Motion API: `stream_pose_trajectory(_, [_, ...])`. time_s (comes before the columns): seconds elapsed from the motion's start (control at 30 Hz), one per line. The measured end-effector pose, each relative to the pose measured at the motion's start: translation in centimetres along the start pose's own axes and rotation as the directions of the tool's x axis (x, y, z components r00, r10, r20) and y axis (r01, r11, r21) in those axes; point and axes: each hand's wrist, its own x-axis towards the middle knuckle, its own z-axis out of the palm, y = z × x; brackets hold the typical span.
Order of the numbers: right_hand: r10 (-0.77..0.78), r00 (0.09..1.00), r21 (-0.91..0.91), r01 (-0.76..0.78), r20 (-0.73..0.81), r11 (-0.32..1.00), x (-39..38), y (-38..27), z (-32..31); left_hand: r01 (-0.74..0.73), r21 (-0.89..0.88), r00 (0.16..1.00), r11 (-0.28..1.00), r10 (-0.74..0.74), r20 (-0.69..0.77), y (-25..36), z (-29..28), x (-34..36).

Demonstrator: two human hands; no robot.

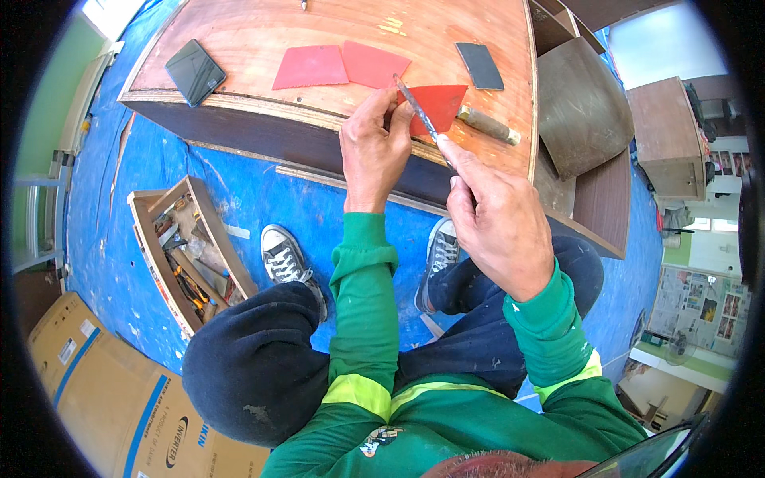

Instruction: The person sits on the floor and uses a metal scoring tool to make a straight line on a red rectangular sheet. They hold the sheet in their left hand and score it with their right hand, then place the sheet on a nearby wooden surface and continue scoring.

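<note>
My left hand [374,147] is at the near edge of the wooden worktop [223,36], its fingers closed on a red piece of sheet material [442,102]. My right hand [498,227] grips a long, narrow metal tool [418,107] with its forefinger along it; the tool lies across the red piece, its tip near my left fingertips. Just right of the red piece lies a wooden-handled tool [490,126]. Behind my hands are two pink-red pieces [311,65] and a dark grey rectangle [479,65]. A black phone [194,72] rests near the left front corner.
A wooden drawer of tools [142,243] stands on the blue floor sheet [103,207]. Cardboard [103,382] is at lower left. A curved brown board [584,107] and cabinets [665,139] are to the right. My legs are bent below the worktop.
</note>
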Motion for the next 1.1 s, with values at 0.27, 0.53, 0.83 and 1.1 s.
stream_pose_trajectory(0.27, [-0.009, 1.000, -0.024, 0.009, 0.008, 1.000, -0.1, -0.4, -0.2, -0.025, -0.009, 1.000, 1.000, 0.025, -0.015, -0.6, 0.2, 0.0])
stream_pose_trajectory(0.53, [-0.021, 1.000, -0.045, 0.021, -0.005, 0.999, -0.5, -0.5, -0.6, -0.018, 0.024, 1.000, 1.000, 0.017, 0.010, 0.0, -0.1, 0.1])
stream_pose_trajectory(0.83, [-0.018, 0.997, -0.092, 0.025, 0.077, 0.995, -0.7, -0.8, -1.3, -0.033, 0.021, 0.999, 0.999, 0.033, -0.001, -0.6, 0.2, 0.1])
stream_pose_trajectory(1.1, [-0.037, 0.998, -0.089, 0.041, 0.045, 0.995, -1.0, -0.7, -1.1, -0.057, 0.040, 0.998, 0.998, 0.057, -0.007, -1.0, 0.3, 0.1])
